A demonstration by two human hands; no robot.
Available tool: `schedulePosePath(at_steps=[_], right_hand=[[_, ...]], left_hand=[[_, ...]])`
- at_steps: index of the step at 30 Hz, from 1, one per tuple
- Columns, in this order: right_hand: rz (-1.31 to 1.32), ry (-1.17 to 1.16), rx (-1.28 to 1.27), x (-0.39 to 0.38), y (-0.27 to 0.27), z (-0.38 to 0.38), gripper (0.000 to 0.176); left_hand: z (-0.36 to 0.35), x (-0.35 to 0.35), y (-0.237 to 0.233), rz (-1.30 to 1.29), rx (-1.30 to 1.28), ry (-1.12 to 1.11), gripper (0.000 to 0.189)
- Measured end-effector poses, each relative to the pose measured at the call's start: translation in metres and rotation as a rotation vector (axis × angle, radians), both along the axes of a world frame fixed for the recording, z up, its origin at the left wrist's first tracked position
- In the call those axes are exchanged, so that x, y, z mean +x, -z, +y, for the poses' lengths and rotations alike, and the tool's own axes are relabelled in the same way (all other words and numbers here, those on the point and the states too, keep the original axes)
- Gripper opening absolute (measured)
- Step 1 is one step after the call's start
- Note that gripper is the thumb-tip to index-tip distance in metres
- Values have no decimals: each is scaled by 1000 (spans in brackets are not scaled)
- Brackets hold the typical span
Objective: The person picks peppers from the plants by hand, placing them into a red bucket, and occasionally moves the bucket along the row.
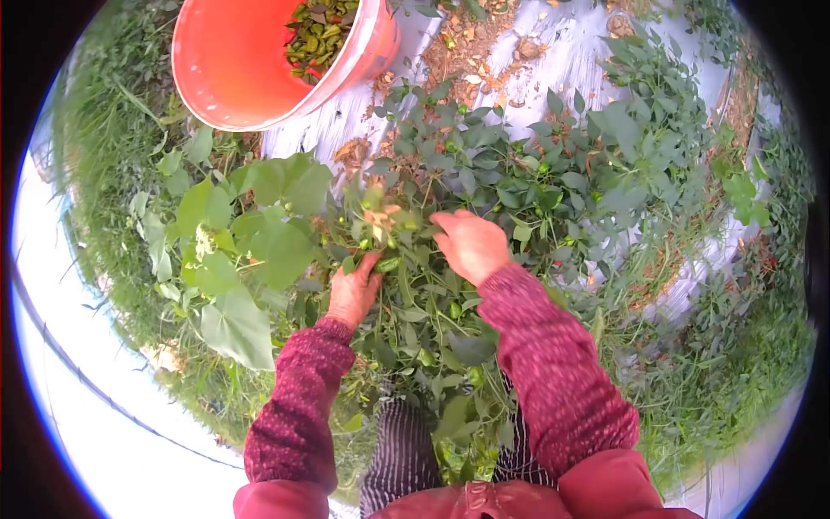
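Observation:
Among the leaves of a pepper plant (415, 311), my left hand (352, 292) is closed, with thumb and fingers around a green pepper (387, 265) that sticks out at the fingertips. To its right, my right hand (474, 246) is over the foliage, smeared by motion. Its fingers point up and left, and I cannot make out whether anything is in them. Small green peppers (456, 310) hang on the stems below and between the hands. A blurred, pale dry leaf (379, 221) is just above my left hand.
A red bucket (233, 65) lies tipped at the top left, with many green peppers (322, 36) inside. Broad-leaved growth (272, 246) stands left of my hands. Silvery plastic sheeting (553, 60) covers the soil. More pepper plants (640, 138) spread to the right, with grass (104, 164) at far left.

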State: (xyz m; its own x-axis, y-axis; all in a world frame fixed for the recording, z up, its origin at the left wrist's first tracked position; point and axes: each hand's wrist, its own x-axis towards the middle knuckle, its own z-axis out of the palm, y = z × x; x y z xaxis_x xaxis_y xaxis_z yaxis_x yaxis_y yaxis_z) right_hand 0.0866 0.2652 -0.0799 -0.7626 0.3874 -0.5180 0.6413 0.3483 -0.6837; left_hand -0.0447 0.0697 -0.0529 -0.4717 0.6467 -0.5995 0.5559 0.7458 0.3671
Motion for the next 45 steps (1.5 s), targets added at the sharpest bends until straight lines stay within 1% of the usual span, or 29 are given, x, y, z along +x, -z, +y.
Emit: schedulePosePath(at_steps=[4,6,7,10,12,14,15,16,18,20,21,22,24,26,27,28,30,32,33,34,36,37,38,39,40,41,42,44,45], right_hand=[[-58,-52,-54,-21,4,-1,32],[-32,-195,-51,-30,9,-4,37],[-96,-257,-59,-36,15,-8,36],[-61,-379,-99,-34,26,-15,39],[-55,-328,-62,-30,28,-16,39],[-47,-264,-38,-19,17,-33,42],[-178,-185,-6,-19,9,-41,39],[-185,-184,14,-19,3,-40,39],[-361,24,-365,-18,-9,-41,45],[-373,36,-444,-16,-20,-43,44],[-401,220,-686,-13,-23,-48,42],[-424,410,-925,-11,-29,-52,41],[-444,477,-1006,-8,-38,-55,42],[-412,570,-1130,-1,-49,-62,34],[-455,492,-1186,4,-53,-61,62],[-461,496,-1184,6,-62,-58,62],[-261,577,-1314,9,-82,-54,61],[-223,628,-1270,9,-94,-53,57],[-194,641,-1284,11,-97,-51,56],[-166,654,-1298,13,-99,-49,55],[-175,689,-1318,14,-101,-45,50],[-169,771,-1294,12,-101,-44,46],[-163,852,-1270,10,-102,-44,43],[-119,936,-1258,6,-105,-43,36],[-120,938,-1258,5,-103,-44,36],[-90,991,-1287,6,-99,-46,35],[-59,1045,-1316,8,-95,-48,34],[-66,1024,-1332,10,-91,-53,32],[-99,1012,-1308,10,-90,-57,32]], left_hand=[[2,10,3,29,55,43,40],[2,14,3,87,83,69,40],[0,13,4,39,93,57,41],[-8,12,8,-15,117,47,41],[-17,13,16,68,227,102,42],[-20,12,7,6,188,75,43],[-20,9,9,-5,169,97,44],[-18,6,13,-15,158,122,45],[-20,3,16,2,143,153,47],[-20,-3,12,-104,139,174,48],[-28,-2,24,-85,262,197,48],[-25,-5,18,-91,269,194,48],[-17,-14,10,-58,132,477,47],[-19,-22,8,-40,74,482,46],[-21,-29,7,-74,114,449,45],[-21,-33,6,-105,155,416,44],[-17,-35,4,-101,200,385,42],[-7,-40,-5,-256,-25,260,39],[-7,-43,-5,-277,92,221,37],[-4,-46,-6,-280,93,221,37],[2,-52,-8,-368,-49,148,33],[3,-55,-8,-508,-55,-30,30],[-3,-56,-3,-512,-59,-29,30],[-10,-59,6,-610,18,-154,30],[-11,-64,6,-705,97,-280,30],[-14,-69,5,-818,68,-425,33],[-17,-73,2,-819,67,-424,33],[-16,-81,-12,-1022,43,-833,37],[-19,-81,-13,-998,36,-913,43]])
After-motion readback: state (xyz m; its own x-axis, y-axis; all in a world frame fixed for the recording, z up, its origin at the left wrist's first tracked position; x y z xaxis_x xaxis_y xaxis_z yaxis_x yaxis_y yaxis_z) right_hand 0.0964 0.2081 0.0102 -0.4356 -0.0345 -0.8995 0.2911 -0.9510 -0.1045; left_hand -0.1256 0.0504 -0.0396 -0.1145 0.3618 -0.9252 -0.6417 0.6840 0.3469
